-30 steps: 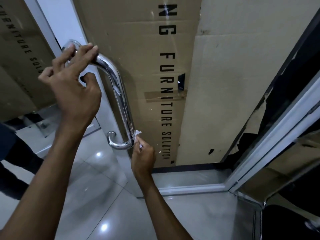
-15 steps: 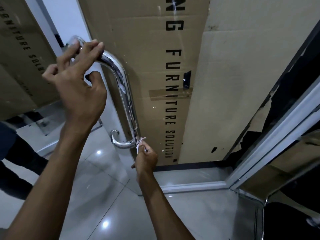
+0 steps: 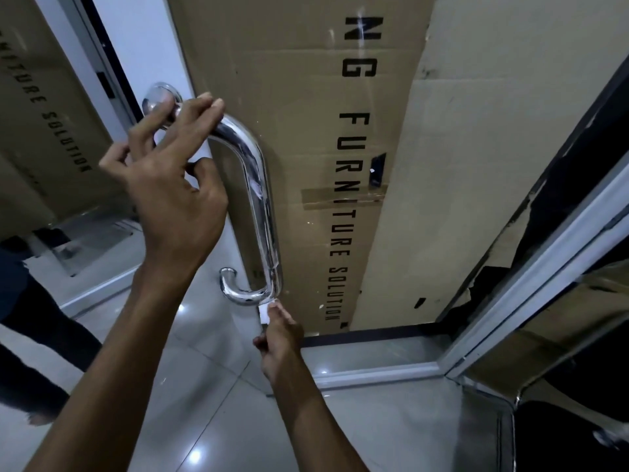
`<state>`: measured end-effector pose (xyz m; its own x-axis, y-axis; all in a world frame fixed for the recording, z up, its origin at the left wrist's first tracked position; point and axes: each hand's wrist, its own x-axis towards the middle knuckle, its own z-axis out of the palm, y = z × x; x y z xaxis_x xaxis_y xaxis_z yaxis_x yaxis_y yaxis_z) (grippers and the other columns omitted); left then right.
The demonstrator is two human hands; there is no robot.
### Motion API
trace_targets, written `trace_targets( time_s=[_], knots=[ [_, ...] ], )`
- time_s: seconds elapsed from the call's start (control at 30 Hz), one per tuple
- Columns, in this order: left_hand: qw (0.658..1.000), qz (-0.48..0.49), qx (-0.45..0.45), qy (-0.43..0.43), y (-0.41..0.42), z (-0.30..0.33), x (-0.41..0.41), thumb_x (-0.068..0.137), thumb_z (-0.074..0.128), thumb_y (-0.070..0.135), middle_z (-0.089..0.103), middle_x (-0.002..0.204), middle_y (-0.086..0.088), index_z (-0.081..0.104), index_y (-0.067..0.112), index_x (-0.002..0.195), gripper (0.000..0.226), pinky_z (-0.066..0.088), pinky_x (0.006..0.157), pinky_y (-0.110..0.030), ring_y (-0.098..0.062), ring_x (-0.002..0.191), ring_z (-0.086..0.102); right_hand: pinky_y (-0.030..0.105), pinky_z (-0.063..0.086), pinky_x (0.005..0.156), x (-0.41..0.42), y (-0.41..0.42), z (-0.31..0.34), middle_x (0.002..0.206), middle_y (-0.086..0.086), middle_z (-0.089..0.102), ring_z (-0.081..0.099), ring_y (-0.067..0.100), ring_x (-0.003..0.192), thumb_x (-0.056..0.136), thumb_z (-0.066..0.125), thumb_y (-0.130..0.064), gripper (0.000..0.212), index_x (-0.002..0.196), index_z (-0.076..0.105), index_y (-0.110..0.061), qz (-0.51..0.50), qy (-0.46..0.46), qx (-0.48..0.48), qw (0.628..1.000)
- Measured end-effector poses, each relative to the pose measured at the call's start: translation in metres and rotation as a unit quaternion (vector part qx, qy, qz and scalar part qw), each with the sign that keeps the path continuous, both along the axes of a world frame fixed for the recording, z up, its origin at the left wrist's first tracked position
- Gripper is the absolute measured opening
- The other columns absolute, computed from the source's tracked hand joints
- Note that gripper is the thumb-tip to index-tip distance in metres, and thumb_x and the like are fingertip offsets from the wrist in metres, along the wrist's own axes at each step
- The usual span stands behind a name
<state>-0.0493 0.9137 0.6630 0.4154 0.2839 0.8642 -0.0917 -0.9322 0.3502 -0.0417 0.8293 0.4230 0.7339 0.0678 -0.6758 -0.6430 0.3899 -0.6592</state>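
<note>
A long chrome door handle (image 3: 262,206) runs down a glass door in the head view. My left hand (image 3: 173,185) holds its upper bend, fingers curled over the bar and thumb beneath it. My right hand (image 3: 280,330) is lower down and pinches a small white piece of tissue (image 3: 264,311), which touches the handle's bottom curve.
Behind the glass stands a tall brown cardboard box (image 3: 306,158) printed "FURNITURE SOLUTION". A white metal door frame (image 3: 544,267) slants down the right side. Glossy grey floor tiles (image 3: 211,403) lie below. Someone's dark-clothed legs (image 3: 30,335) stand at the left edge.
My right hand has slid the tissue down the handle's lower part to its bottom curve. My left hand has kept its hold on the upper bend. The view shifted slightly.
</note>
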Motion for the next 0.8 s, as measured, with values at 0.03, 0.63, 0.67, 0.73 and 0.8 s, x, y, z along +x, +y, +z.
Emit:
trace_targets(
  time_s=[0.03,0.63,0.67,0.73,0.8],
  knots=[
    [1.000,-0.003,-0.004,0.003,0.001,-0.001,0.000,0.087,0.049,0.009,0.057,0.146,0.022,0.061,0.033,0.144,0.062,0.020,0.108,-0.036,-0.003,0.145,0.040,0.023,0.042,0.042,0.000,0.001,-0.001,0.070,0.003,0.067,0.039,0.007,0.033,0.104,0.063,-0.022,0.023,0.125,0.073,-0.019,0.001,-0.002,0.003,1.000],
    [0.925,-0.035,-0.308,-0.221,0.033,-0.101,-0.028,0.093,0.044,-0.004,0.073,0.099,0.001,0.061,0.008,0.117,0.032,0.056,0.090,-0.045,-0.024,0.096,0.074,0.019,0.040,0.040,0.000,0.000,0.000,0.075,0.006,0.059,0.037,0.009,0.044,0.103,0.064,-0.016,0.019,0.120,0.072,-0.017,-0.010,-0.007,0.033,0.999],
    [0.898,-0.005,-0.400,-0.185,0.037,-0.132,-0.028,0.094,0.047,0.003,0.072,0.095,-0.001,0.061,0.019,0.109,0.026,0.055,0.085,-0.041,-0.023,0.091,0.072,0.020,0.041,0.041,-0.001,-0.001,0.001,0.075,0.005,0.058,0.037,0.008,0.042,0.103,0.063,-0.015,0.016,0.116,0.071,-0.017,-0.001,-0.011,0.021,1.000],
    [0.799,0.059,-0.597,-0.049,0.040,-0.191,-0.028,0.097,0.048,0.010,0.072,0.094,-0.009,0.060,0.027,0.093,0.022,0.052,0.073,-0.034,-0.020,0.079,0.067,0.021,0.043,0.042,-0.002,-0.003,0.002,0.074,0.003,0.056,0.035,0.006,0.038,0.104,0.061,-0.013,0.015,0.116,0.070,-0.018,0.016,-0.022,0.000,1.000],
    [0.688,0.053,-0.709,0.143,0.034,-0.243,-0.031,0.099,0.051,0.010,0.071,0.097,-0.015,0.064,0.021,0.087,0.021,0.045,0.063,-0.029,-0.023,0.077,0.064,0.023,0.045,0.044,0.001,-0.003,0.000,0.078,0.003,0.061,0.037,0.005,0.036,0.104,0.059,-0.013,0.014,0.114,0.068,-0.019,0.026,-0.037,-0.027,0.999]
  ],
)
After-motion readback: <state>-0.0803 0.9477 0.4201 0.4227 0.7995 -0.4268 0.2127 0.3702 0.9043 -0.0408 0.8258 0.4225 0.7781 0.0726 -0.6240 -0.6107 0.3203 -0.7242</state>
